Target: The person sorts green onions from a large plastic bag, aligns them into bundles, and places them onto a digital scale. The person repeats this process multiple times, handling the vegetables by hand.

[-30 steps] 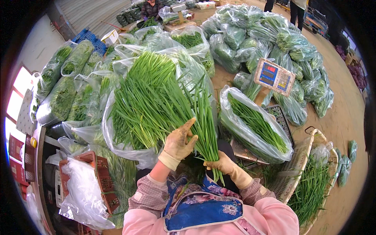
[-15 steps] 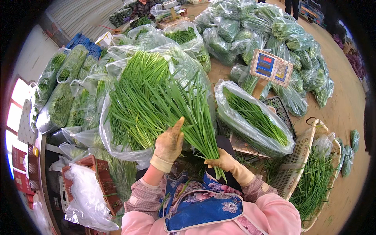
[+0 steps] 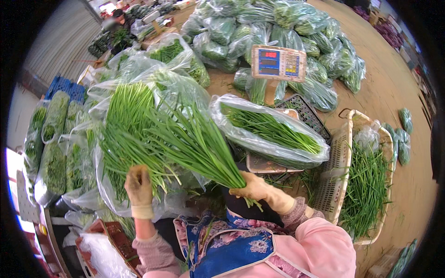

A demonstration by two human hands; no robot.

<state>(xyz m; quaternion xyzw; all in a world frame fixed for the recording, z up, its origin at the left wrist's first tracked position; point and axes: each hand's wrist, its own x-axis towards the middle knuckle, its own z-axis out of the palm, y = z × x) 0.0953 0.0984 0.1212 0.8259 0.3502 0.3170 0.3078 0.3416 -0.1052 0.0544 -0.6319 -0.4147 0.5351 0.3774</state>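
Observation:
My right hand (image 3: 252,187), in a tan work glove, is closed around the stem ends of a bunch of garlic chives (image 3: 199,143). The leaves fan out to the far left, over a big heap of chives (image 3: 127,111) in an open clear plastic bag (image 3: 103,187). My left hand (image 3: 139,185), in a similar stained glove, is at the near edge of that heap, touching the leaves. Its fingers look curled; whatever is between them is hidden. Loose stem ends stick out beside it.
Right of the bunch, an open bag of chives (image 3: 273,132) rests on a scale with a display (image 3: 278,63). Filled bags (image 3: 273,32) are piled behind. A cream basket (image 3: 336,171) of loose greens stands right, a red crate (image 3: 109,234) lower left. A person (image 3: 121,28) sits far left.
My left hand has moved left, away from the held bunch, to the heap's near edge; its pointing finger is now curled. My right hand still grips the bunch. The view has shifted.

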